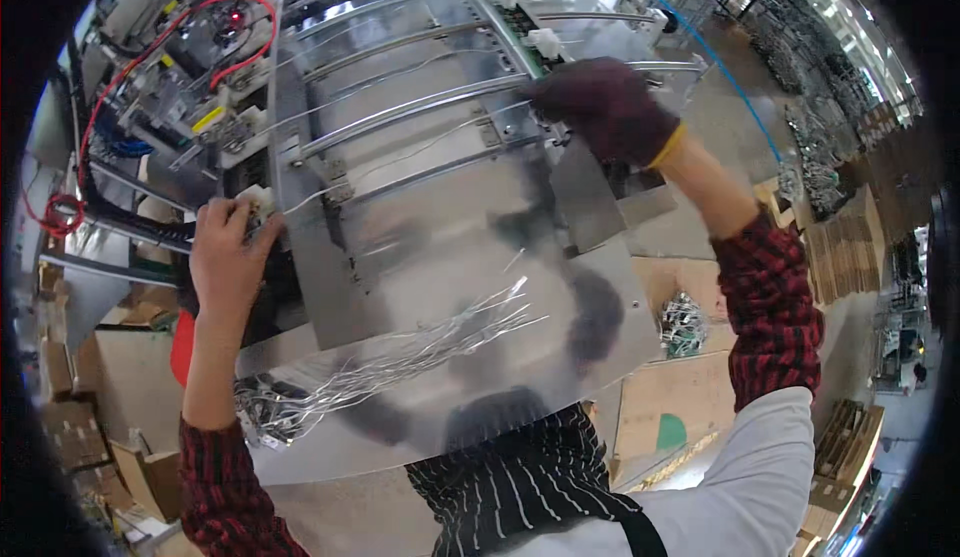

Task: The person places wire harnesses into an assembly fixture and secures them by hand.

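Note:
My bare left hand [228, 249] is at the left rail of a metal frame, thumb and fingers closed around a small white connector [262, 199]. A thin white wire [400, 160] runs from there across the frame, sagging a little, toward the far right rail. My right hand [605, 112], in a dark maroon glove, is at that rail with its fingers bunched at the wire's far end; the glove is slightly blurred and its fingertips are partly hidden. A loose bundle of white wires [420, 357] with connectors at its left end lies on the shiny metal tabletop [590, 357] nearest me.
Several parallel metal bars [410, 107] cross the frame beyond my hands, with other wires stretched between the rails. Machinery with a red hose [100, 97] stands at the left. Cardboard [660, 407] and a small heap of wire parts [684, 325] lie right of the tabletop.

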Available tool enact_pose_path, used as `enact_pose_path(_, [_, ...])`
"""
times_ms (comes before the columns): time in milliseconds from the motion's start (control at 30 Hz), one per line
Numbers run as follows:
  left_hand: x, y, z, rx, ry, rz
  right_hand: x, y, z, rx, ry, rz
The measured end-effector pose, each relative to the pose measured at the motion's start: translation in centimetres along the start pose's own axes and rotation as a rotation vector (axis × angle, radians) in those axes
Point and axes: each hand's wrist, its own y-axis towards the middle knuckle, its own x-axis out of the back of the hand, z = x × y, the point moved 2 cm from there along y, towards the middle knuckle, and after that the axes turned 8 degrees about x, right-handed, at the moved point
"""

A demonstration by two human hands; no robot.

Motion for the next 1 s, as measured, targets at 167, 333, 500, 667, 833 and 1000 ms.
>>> enact_pose_path(167, [-0.1, 0.0, -0.2, -0.017, 0.006, -0.002, 4.1, -6.4, -2.5, -0.119, -0.282, 0.055])
enact_pose_path(333, [0.3, 0.1, -0.5, 0.025, 0.002, 0.034, 4.2, -7.1, -2.9, -0.197, -0.323, 0.202])
enact_pose_path(500, [-0.2, 0.0, -0.3, 0.043, 0.009, 0.022, 4.5, -5.9, -2.1, -0.248, -0.305, 0.293])
enact_pose_path(667, [-0.3, -0.7, 0.5, 0.021, 0.009, -0.028, 5.0, -3.5, -2.0, -0.272, -0.567, 0.756])
enact_pose_path(833, [1.0, -1.1, 2.4, -0.037, -0.195, 0.042, -0.2, 4.3, 5.2, 0.044, -0.356, 0.144])
enact_pose_path(1000, [-0.1, -2.4, 3.3, -0.135, -0.241, -0.026, -10.7, 11.9, 11.9, 0.196, -0.114, -0.069])
